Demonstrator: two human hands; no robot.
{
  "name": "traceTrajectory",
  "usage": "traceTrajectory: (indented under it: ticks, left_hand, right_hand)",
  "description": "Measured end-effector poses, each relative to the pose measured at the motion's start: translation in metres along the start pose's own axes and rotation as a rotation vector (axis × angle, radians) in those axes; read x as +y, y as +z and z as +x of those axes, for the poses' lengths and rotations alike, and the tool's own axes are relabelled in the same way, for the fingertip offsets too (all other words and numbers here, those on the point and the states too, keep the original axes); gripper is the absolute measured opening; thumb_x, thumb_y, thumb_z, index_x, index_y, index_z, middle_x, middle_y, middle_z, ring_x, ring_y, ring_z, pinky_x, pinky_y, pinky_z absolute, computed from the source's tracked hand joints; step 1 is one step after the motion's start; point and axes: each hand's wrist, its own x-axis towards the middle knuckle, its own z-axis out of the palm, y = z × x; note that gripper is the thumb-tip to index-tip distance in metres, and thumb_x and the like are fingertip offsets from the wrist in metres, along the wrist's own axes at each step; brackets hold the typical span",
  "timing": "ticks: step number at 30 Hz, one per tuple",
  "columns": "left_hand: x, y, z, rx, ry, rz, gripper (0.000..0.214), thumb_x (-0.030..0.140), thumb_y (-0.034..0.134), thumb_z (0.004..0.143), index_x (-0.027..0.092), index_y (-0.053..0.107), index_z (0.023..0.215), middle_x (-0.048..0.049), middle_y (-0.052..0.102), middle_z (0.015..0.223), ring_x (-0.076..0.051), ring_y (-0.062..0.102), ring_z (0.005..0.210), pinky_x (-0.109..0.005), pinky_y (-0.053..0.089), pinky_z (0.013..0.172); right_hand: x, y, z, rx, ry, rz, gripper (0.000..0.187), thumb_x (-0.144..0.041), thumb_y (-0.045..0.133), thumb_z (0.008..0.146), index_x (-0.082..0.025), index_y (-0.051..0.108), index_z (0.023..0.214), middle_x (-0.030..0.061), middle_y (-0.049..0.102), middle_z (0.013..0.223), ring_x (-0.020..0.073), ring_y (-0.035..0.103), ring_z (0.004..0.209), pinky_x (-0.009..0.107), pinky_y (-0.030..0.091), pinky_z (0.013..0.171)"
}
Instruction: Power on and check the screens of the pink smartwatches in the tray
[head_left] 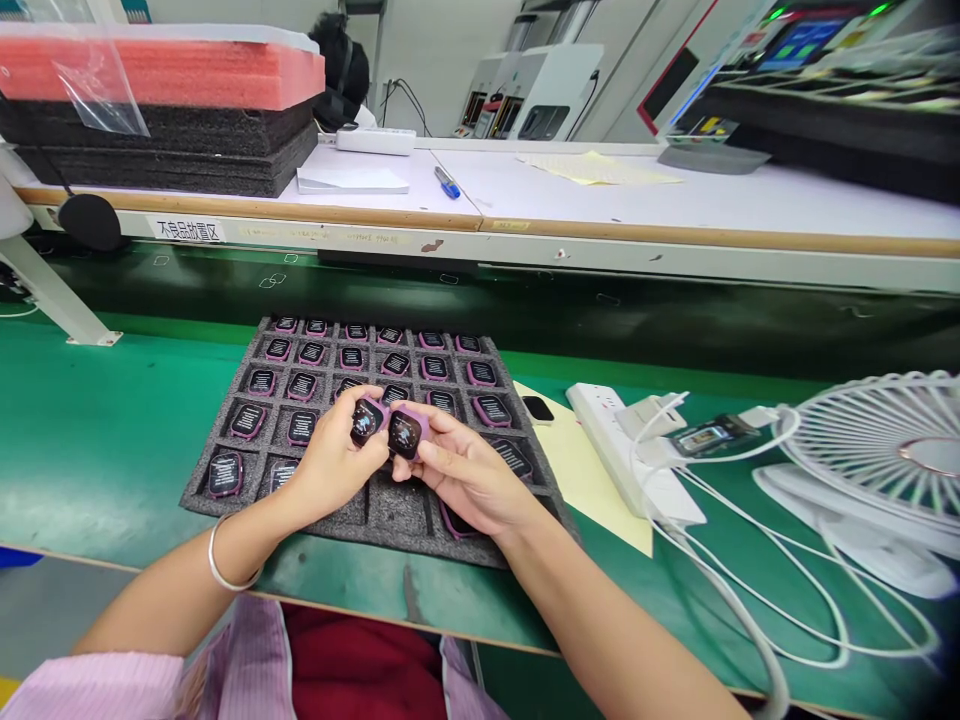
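Note:
My left hand [334, 462] pinches a small purple watch body [367, 419] with a dark screen. My right hand [465, 470] grips a second purple watch body [407, 433], held right beside the first. Both hover over the near middle of a dark foam tray [390, 505] on the green bench. Rows of the tray's pockets hold several more purple watch bodies [301, 386]; some near pockets are bare. A silver bangle [225, 570] circles my left wrist.
A yellow sheet [592, 480] lies right of the tray, then a white power strip [622, 445] with plugs and white cables [720, 570], and a white fan [885, 450]. Behind runs a dark conveyor [600, 310]; a raised shelf carries stacked foam [165, 110] and a pen [447, 182].

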Motion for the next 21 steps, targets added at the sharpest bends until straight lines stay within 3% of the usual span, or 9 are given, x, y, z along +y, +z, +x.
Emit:
traceTrajectory:
  ticks: [7,14,17,21]
  left_hand:
    - [0.0009,0.0003,0.0003,0.006,-0.034,-0.034,0.045,0.027,0.057,0.08,0.017,0.053,0.124,-0.007,0.065,0.113,-0.018,0.061,0.095,-0.029,0.048,0.084]
    - [0.0025,-0.0001,0.0034,0.047,-0.048,-0.06,0.04,0.025,0.062,0.077,0.017,0.059,0.116,-0.0062,0.067,0.108,-0.018,0.062,0.098,-0.029,0.05,0.085]
    - [0.0045,-0.0005,0.0063,0.067,-0.168,-0.202,0.049,0.028,0.068,0.075,0.015,0.057,0.121,-0.0051,0.066,0.102,-0.014,0.062,0.081,-0.026,0.051,0.07]
    - [0.0101,-0.002,0.0083,0.039,-0.347,-0.473,0.063,0.032,0.066,0.078,0.013,0.049,0.135,-0.0008,0.064,0.085,-0.009,0.056,0.057,-0.023,0.046,0.055]
  right_hand:
    - [-0.0012,0.0023,-0.0007,0.015,-0.015,-0.003,0.046,-0.035,0.088,0.081,-0.026,0.067,0.121,0.0008,0.068,0.09,0.0165,0.068,0.075,0.032,0.055,0.077]
    - [-0.0022,0.0028,-0.0002,0.004,-0.011,0.027,0.044,-0.035,0.088,0.08,-0.025,0.069,0.119,0.0004,0.069,0.091,0.0147,0.067,0.074,0.028,0.053,0.076]
    - [-0.0045,0.0025,0.0022,0.066,0.005,0.041,0.047,-0.036,0.084,0.083,-0.023,0.066,0.124,0.0035,0.071,0.093,0.017,0.068,0.08,0.029,0.052,0.079]
    - [-0.0071,-0.0013,0.0066,0.17,0.019,0.079,0.046,-0.03,0.076,0.083,-0.022,0.061,0.126,0.0079,0.071,0.112,0.0197,0.069,0.082,0.032,0.051,0.076]
